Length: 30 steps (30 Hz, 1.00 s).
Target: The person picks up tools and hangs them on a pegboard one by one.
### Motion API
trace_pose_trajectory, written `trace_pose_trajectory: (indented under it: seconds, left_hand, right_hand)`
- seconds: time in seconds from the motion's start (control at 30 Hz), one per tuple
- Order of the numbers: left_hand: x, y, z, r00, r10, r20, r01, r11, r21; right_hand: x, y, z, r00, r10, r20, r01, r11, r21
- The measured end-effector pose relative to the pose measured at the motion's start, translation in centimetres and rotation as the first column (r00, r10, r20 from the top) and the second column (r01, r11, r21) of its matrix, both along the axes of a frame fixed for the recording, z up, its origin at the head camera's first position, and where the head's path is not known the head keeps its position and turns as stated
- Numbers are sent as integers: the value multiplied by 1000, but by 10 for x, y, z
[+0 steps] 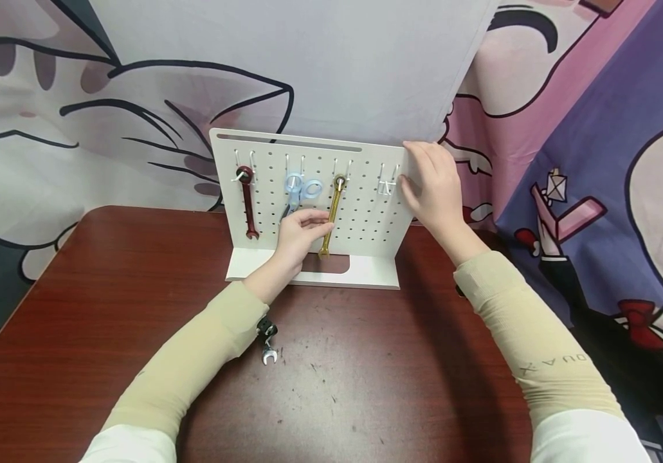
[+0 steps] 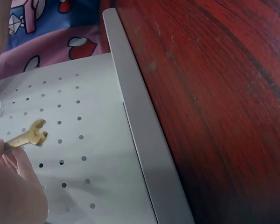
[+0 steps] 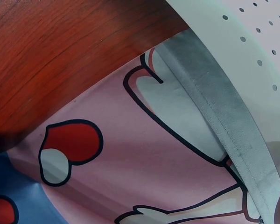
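So the left hand (image 1: 301, 236) has its fingers and thumb pinched on a gold combination wrench (image 1: 334, 204), on the lower part of the shank. The open end pokes out just below those fingers, and the left wrist view shows it sticking out past the fingertips with the holes behind it. The ring end is up above the fingers, sitting around a hook on the white pegboard (image 1: 366, 222), so the thing's hanging roughly upright with a bit of a tilt.

Right hand (image 1: 438, 179) has the board by its upper right corner, fingers at the top edge and thumb on the front face. Just left of that thumb there's a white wire hook (image 1: 387, 187).

Back to the left fingers: blue-handled scissors (image 1: 294, 200) hang just up and left of them, blades partly hidden by the hand. Further left, well apart, is a dark red combination wrench (image 1: 248, 206) on its own hook.

Below the left fingers, nearer the person, a silver wrench (image 1: 269, 354) lies on the reddish-brown tabletop (image 1: 366, 373), right beside the beige sleeve (image 1: 204, 354). There's a black bit at its upper end, but I can't tell what it is.
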State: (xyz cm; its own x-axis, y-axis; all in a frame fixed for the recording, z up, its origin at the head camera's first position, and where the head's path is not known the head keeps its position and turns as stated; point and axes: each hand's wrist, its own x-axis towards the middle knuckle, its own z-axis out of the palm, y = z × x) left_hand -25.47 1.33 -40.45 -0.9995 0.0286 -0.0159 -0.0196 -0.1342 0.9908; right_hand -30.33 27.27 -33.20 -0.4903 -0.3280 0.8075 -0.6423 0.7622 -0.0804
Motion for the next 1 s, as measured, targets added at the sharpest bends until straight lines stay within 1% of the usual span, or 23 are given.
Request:
trace_pose_trajectory:
  seconds: [0.3, 0.47, 0.6, 0.73, 0.87, 1.0]
  left_hand:
    - [-6, 4, -2, 997, 73, -28, -75, 996, -47]
    - [-6, 3, -2, 995, 85, -54, -89, 994, -70]
    - [-7, 1, -3, 996, 73, -60, -78, 994, -80]
    - [-7, -3, -5, 997, 49, -56, -54, 994, -92]
    - [-2, -10, -6, 998, 1, -63, -9, 991, -130]
    - [4, -21, -7, 994, -57, -91, 39, 981, -191]
  right_hand:
    - [0, 0, 0, 1000, 3, -1, -3, 1000, 2]
    - [0, 0, -1, 1000, -8, 3, 8, 1000, 8]
    - [1, 1, 0, 1000, -15, 6, 15, 1000, 10]
    - [0, 1, 0, 1000, -11, 11, 11, 1000, 11]
    - [0, 1, 0, 1000, -10, 12, 10, 1000, 24]
    - [1, 1, 1, 1000, -12, 7, 12, 999, 39]
